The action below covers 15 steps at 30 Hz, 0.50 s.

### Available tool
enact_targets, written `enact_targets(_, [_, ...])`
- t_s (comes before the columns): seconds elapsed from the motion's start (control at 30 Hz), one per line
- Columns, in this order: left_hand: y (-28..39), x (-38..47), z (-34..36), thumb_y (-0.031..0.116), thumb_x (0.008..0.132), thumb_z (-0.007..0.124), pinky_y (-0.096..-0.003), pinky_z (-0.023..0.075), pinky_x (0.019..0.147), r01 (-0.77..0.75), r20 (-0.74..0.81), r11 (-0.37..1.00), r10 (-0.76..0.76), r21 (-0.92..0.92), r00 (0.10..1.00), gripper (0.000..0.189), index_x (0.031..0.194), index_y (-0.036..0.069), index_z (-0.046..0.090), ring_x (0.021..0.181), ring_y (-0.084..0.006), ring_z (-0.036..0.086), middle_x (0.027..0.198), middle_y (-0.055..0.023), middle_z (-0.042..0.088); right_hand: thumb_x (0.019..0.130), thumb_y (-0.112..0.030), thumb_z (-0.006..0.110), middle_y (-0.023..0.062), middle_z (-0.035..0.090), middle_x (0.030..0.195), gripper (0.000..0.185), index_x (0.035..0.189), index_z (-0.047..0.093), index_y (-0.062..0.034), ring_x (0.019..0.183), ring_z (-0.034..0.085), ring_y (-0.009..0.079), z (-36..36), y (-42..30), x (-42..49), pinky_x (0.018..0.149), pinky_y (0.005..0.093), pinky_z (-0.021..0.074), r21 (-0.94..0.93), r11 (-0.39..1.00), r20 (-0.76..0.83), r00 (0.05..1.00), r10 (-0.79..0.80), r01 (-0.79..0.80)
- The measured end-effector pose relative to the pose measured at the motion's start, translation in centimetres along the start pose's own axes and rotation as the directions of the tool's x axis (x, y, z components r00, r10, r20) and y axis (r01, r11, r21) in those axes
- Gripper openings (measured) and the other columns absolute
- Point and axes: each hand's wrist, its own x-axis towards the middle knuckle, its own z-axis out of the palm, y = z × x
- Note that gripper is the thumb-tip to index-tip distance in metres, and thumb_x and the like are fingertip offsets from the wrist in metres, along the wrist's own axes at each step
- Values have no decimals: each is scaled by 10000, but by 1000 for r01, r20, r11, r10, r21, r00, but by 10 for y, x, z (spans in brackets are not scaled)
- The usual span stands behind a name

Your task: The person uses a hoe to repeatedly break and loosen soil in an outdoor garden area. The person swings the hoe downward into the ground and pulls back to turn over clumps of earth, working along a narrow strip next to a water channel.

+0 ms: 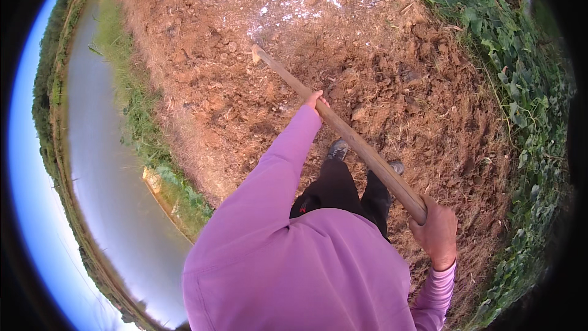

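Both hands grip a long wooden handle (360,145), which runs slantwise across my front. My left hand (316,100) is wrapped around its far half, arm stretched forward. Close to my right side, my right hand (435,230) holds the near end. At the far end a small pale tool head (256,55), probably a hoe's, shows at the ground; its blade is mostly hidden. Broken brown soil (381,87) with clods and dry straw lies beneath the handle. Beyond the head, white powdery patches (298,2) are scattered over the earth.
My shoes (339,149) stand on the loose soil under the handle. To the left, a grassy edge (138,115) drops to a pond (105,156). Leafy green vines (528,115) border the dug strip on the right.
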Motion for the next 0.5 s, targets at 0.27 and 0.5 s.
enact_targets(0.27, [-140,-67,-51,133,798,645,-385,458,524,49,-189,999,-43,24,981,200,691,103,478,496,-219,469,565,-42,452,573,-180,762,159,688,778,515,1074,677,-94,684,672,332,133,147,-104,653,391,551,599,765,352,936,15,-237])
enact_targets(0.5, [-143,-98,-27,129,725,647,-409,462,630,278,-212,959,-259,63,942,235,636,123,429,557,-233,472,589,-55,435,563,-209,798,118,703,818,421,974,715,-161,752,678,329,256,218,-120,698,415,556,173,928,115,942,315,-331])
